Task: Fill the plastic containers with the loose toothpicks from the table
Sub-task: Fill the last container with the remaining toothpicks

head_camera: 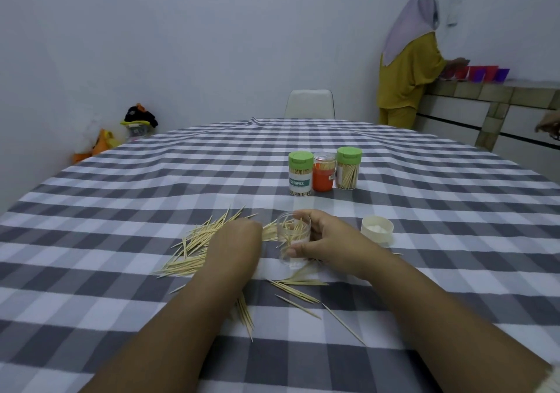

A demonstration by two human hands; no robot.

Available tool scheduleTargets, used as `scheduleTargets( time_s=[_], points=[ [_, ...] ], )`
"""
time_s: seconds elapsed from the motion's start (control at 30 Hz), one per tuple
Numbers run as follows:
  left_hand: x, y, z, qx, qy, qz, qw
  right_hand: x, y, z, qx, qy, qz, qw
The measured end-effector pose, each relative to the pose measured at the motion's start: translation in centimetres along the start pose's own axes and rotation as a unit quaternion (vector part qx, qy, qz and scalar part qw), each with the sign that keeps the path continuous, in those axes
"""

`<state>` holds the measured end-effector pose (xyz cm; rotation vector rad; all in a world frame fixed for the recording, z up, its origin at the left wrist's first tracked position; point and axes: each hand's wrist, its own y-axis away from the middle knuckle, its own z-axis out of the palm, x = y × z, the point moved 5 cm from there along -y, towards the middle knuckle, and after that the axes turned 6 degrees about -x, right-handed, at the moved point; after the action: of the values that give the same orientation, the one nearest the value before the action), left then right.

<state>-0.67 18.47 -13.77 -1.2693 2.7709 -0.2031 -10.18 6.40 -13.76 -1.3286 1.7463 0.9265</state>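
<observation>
The right hand (325,238) curls round a clear plastic container (293,239), tilted on the checked cloth (121,198) with a few slim wooden toothpicks inside. The left hand (239,236) rests knuckles-up on the loose toothpicks (194,250); its fingers are hidden. One round white lid (377,229) lies beside it. Three filled jars stand behind: two green-capped (300,173) (349,168), one orange-labelled (324,172).

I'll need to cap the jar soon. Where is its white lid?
In the head view, the white lid lies on the checked tablecloth just right of the right hand, which holds the clear jar.
</observation>
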Motion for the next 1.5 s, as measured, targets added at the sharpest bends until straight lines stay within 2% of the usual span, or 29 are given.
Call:
scheduleTargets(
  time_s=[0.1, 0.17, 0.27, 0.33, 0.47, 0.63, 0.7, 0.8, 0.87, 1.03, 1.17, 1.23, 1.37, 1.5],
  points=[
    [-0.4, -0.1, -0.7, 0.002, 0.047, -0.018, 0.999, 0.1, 0.0, 0.0, 0.002, 0.0, 0.002, 1.0],
    [-1.2, -0.1, -1.4, 0.029, 0.153, -0.044, 0.987, 0.1, 0.0, 0.0, 0.005, 0.004, 0.001, 1.0],
    [-2.5, 0.7, -2.8, 0.128, 0.346, -0.049, 0.928, 0.1, -0.1, 0.2, 0.007, 0.004, -0.002, 1.0],
    [-2.8, 0.9, -3.2, 0.166, 0.462, -0.037, 0.871, 0.0, -0.1, 0.4, 0.007, 0.008, -0.005, 1.0],
    [-3.1, 1.2, -3.5, 0.172, 0.689, -0.047, 0.703, -0.5, 0.0, 1.1, 0.017, 0.031, -0.023, 0.999],
    [-3.7, 1.0, -3.9, 0.2, 0.819, -0.063, 0.534, -0.9, 0.0, 2.3, 0.019, 0.046, -0.043, 0.998],
    [-3.8, 0.9, -4.1, 0.202, 0.848, -0.062, 0.486, -1.1, 0.1, 2.6, 0.015, 0.055, -0.048, 0.997],
    [-3.2, 0.9, -4.2, 0.188, 0.874, -0.05, 0.446, -1.4, 0.1, 2.8, 0.014, 0.073, -0.048, 0.996],
    [-2.1, 0.9, -4.1, 0.165, 0.875, -0.032, 0.454, -1.5, 0.2, 2.9, 0.019, 0.075, -0.053, 0.996],
    [-0.3, 0.7, -2.6, 0.119, 0.827, -0.02, 0.549, -1.5, 0.0, 2.7, 0.039, 0.055, -0.059, 0.996],
    [0.2, 0.6, -1.4, 0.074, 0.806, -0.031, 0.587, -1.0, 0.0, 2.1, 0.067, 0.042, -0.045, 0.996],
    [0.7, 0.8, -1.2, 0.054, 0.784, -0.037, 0.617, -1.0, 0.0, 1.9, 0.069, 0.038, -0.043, 0.996],
    [1.2, 1.0, -0.9, 0.001, 0.781, -0.053, 0.622, -0.9, -0.1, 1.8, 0.07, 0.035, -0.043, 0.996],
    [1.0, 1.1, -0.9, -0.013, 0.782, -0.057, 0.621, -0.8, 0.0, 1.5, 0.082, 0.046, -0.039, 0.995]
  ],
)
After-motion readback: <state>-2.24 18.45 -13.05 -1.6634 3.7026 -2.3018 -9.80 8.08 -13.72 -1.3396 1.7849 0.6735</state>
